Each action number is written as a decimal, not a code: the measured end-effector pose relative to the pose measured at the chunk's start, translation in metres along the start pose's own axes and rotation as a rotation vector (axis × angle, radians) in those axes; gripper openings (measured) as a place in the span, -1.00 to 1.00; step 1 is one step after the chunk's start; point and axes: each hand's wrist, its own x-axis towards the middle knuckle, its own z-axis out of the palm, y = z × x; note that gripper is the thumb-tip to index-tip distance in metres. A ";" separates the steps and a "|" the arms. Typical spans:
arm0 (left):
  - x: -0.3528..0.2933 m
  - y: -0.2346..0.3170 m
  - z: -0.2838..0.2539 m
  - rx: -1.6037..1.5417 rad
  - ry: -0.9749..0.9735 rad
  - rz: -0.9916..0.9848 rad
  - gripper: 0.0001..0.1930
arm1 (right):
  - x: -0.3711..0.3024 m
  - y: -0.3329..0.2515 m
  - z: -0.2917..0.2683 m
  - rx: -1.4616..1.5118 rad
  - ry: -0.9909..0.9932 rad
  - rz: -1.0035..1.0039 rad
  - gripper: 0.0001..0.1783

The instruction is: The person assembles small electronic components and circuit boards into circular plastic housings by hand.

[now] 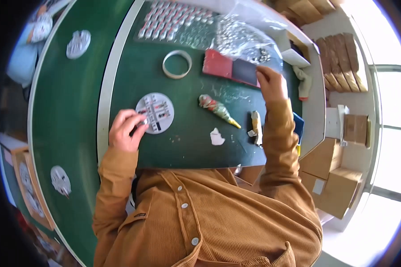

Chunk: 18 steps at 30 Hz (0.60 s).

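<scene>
My left hand (125,129) is closed in a pinch at the left edge of a round white circuit board (166,116). A small silvery part shows at its fingertips, too small to name. Dark and red components sit on the board, which lies flat on the green table. Farther off to the right, my right hand (272,83) has its fingers pressed together at the right end of a flat red and dark grey piece (218,64). What those fingers hold, if anything, is hidden.
A tape roll (165,66), a wrapped cone-shaped bag with a yellow tip (218,109), and a torn white scrap (217,137) lie between my hands. Silvery parts (176,20) and clear plastic bags (243,35) are at the back. More round boards (79,44) rest on the green belt at left.
</scene>
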 end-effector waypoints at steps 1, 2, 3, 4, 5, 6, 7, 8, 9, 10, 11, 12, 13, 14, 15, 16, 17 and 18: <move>0.005 -0.003 0.000 0.006 -0.014 -0.010 -0.69 | 0.025 0.020 -0.004 -0.050 -0.013 -0.008 -0.73; 0.007 -0.004 -0.001 0.025 -0.023 -0.031 -0.71 | 0.049 0.041 -0.001 -0.088 -0.037 -0.021 -0.72; 0.008 -0.006 0.001 0.038 -0.031 -0.013 -0.71 | 0.074 0.064 0.007 -0.072 -0.029 -0.033 -0.72; 0.011 -0.009 0.000 0.062 -0.028 0.007 -0.71 | 0.097 0.082 0.019 -0.047 -0.020 -0.059 -0.73; 0.007 -0.006 0.000 0.053 0.021 0.002 -0.73 | 0.116 0.085 0.035 -0.014 0.004 -0.109 -0.73; 0.001 0.000 -0.002 0.058 0.029 -0.030 -0.73 | 0.136 0.084 0.052 -0.138 -0.069 0.017 -0.67; 0.001 0.003 -0.001 0.059 0.033 -0.059 -0.74 | 0.161 0.091 0.075 -0.262 -0.136 0.149 -0.60; 0.019 -0.004 0.014 0.013 0.022 0.021 -0.73 | 0.185 0.193 0.064 -0.261 -0.036 0.142 -0.60; 0.019 -0.008 0.018 0.034 0.026 0.068 -0.72 | 0.186 0.180 0.122 -0.150 0.156 -0.366 -0.65; 0.022 -0.012 0.021 0.064 0.051 0.127 -0.71 | 0.196 0.191 0.112 -0.120 0.201 -0.422 -0.65; 0.000 -0.014 0.013 0.153 0.109 0.102 -0.71 | 0.173 0.132 0.140 -0.055 -0.208 -0.271 -0.63; -0.008 -0.003 0.012 0.174 0.098 0.037 -0.68 | 0.163 0.105 0.126 -0.025 -0.306 -0.229 -0.71; -0.007 0.004 0.010 0.188 0.115 0.014 -0.67 | 0.164 0.098 0.131 -0.017 -0.276 -0.223 -0.72; -0.005 0.011 0.011 0.178 0.109 0.001 -0.66 | 0.157 0.101 0.119 -0.024 -0.236 -0.187 -0.74; -0.008 0.010 0.011 0.187 0.125 0.001 -0.66 | 0.152 0.103 0.113 0.023 -0.234 -0.151 -0.68; -0.011 0.007 0.013 0.161 0.125 0.024 -0.67 | 0.148 0.106 0.109 0.006 -0.170 -0.128 -0.64; -0.014 0.006 0.013 0.132 0.118 0.043 -0.67 | 0.142 0.105 0.104 -0.013 -0.110 -0.097 -0.60; -0.014 0.010 0.013 0.142 0.103 0.038 -0.70 | 0.137 0.103 0.096 -0.112 -0.083 -0.022 -0.58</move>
